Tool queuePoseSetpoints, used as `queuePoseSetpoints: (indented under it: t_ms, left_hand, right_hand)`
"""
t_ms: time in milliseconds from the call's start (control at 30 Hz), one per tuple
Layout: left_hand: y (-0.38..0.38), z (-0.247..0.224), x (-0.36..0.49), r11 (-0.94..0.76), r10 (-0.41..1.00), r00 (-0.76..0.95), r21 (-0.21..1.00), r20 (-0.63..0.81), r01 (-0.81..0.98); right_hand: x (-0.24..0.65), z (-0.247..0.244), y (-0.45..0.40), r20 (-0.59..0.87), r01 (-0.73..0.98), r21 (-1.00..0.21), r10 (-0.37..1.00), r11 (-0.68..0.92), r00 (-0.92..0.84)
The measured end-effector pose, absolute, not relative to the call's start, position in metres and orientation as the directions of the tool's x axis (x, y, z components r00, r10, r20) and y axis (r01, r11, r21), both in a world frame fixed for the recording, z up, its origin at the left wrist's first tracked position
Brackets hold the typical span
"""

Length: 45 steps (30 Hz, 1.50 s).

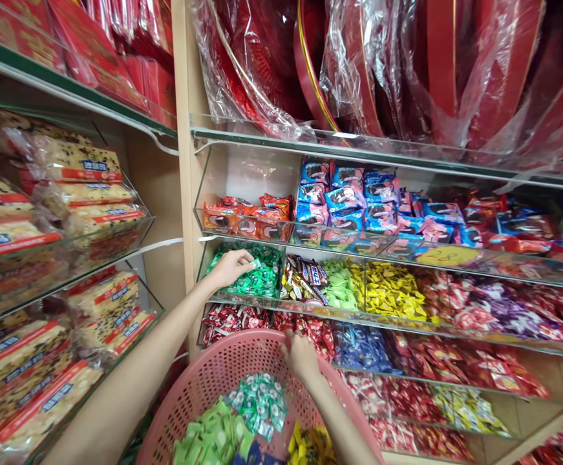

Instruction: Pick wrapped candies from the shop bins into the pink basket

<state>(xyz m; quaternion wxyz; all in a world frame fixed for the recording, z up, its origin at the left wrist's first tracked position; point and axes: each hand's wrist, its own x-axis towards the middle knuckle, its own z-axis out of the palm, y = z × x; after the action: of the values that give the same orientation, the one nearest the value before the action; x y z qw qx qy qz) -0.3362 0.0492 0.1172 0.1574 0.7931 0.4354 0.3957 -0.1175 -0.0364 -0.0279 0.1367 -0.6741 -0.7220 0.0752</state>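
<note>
Left hand over green-wrapped candies, nearly closed, maybe pinching one; pink perforated basket nearer, rightward; right hand curled round far rim.

The bottom edge cuts off the pink basket and the blue packets inside; the right forearm hides some yellow packets. Lettering on the green sweets is too small to read.

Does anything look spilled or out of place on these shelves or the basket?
Nothing looks spilled from the basket. One untidy spot: above and right of the yellow label, red packets lie jumbled among blue packets, while the blue ones farther left sit in neat stacks.
</note>
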Motion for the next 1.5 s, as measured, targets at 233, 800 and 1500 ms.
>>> queuePoseSetpoints:
  t_ms: [233,800,1500]
  left_hand:
    - [0.023,0.12,-0.325,-0.524,0.844,0.338,0.771,0.416,0.361]
    - [-0.022,-0.015,-0.303,-0.242,0.704,0.562,0.598,-0.434,0.764]
    - [-0.035,-0.055,-0.298,-0.318,0.774,0.453,0.347,-0.442,0.882]
  right_hand:
    - [-0.121,-0.024,-0.039,0.092,0.954,-0.291,0.994,0.078,-0.053]
    - [-0.119,-0.029,-0.04,0.089,0.954,-0.292,0.995,0.072,-0.048]
    - [-0.124,-0.028,-0.042,0.081,0.955,-0.289,0.995,0.071,-0.049]
